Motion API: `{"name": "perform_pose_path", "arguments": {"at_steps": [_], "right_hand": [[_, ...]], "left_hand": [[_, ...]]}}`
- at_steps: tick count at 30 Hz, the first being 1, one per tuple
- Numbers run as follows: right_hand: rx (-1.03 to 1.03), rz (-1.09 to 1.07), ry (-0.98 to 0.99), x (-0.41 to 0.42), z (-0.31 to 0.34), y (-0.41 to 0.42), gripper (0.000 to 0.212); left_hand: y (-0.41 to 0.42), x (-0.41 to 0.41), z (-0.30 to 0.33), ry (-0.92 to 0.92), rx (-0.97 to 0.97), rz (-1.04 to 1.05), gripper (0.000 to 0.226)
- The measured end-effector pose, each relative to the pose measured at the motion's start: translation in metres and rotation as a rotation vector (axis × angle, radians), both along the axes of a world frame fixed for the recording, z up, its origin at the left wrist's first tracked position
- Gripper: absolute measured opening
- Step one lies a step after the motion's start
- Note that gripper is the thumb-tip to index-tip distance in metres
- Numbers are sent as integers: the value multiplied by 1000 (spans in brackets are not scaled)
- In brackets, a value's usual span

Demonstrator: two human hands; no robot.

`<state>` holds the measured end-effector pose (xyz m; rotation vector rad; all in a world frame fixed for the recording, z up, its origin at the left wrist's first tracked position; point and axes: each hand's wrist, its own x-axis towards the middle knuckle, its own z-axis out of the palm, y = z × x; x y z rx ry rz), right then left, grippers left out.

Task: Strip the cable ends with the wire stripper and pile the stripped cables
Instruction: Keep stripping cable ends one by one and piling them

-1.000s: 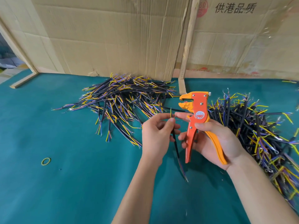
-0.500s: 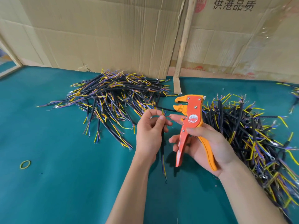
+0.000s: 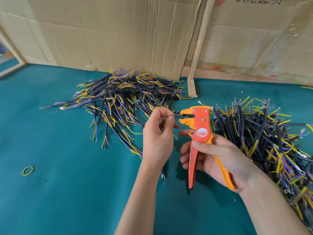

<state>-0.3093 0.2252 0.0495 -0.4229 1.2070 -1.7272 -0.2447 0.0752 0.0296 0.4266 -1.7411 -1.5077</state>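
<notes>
My right hand (image 3: 220, 155) grips the handles of an orange wire stripper (image 3: 198, 131), held upright with its jaws pointing left. My left hand (image 3: 157, 136) pinches a thin wire end of a black cable (image 3: 163, 175) between thumb and forefinger, right at the stripper's open jaws. The rest of that cable hangs down behind my left hand, mostly hidden. One pile of black cables (image 3: 122, 97) with yellow, blue and brown wire ends lies beyond my left hand. A second pile (image 3: 264, 138) spreads to the right of the stripper.
Everything lies on a teal cloth-covered table (image 3: 67, 192). Cardboard sheets (image 3: 118, 34) and a wooden post (image 3: 198, 46) wall off the back. A yellow-green rubber band (image 3: 28, 170) lies at the left. A loose ring terminal (image 3: 199, 102) sits near the post's foot.
The stripper has tilted so its jaws meet the wire end. My left hand has brought the wire tip up into the jaws.
</notes>
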Motion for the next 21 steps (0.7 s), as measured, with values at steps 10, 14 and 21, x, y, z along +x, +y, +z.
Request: {"name": "perform_pose_path", "arguments": {"at_steps": [10, 14, 21], "right_hand": [[3, 53, 61, 4, 4, -2, 37], [11, 46, 82, 4, 3, -2, 37], [10, 23, 81, 4, 3, -3, 39]], "left_hand": [[3, 1, 3, -20, -40, 9, 17], [2, 2, 5, -18, -46, 15, 22], [2, 2, 2, -86, -97, 46, 27]]}}
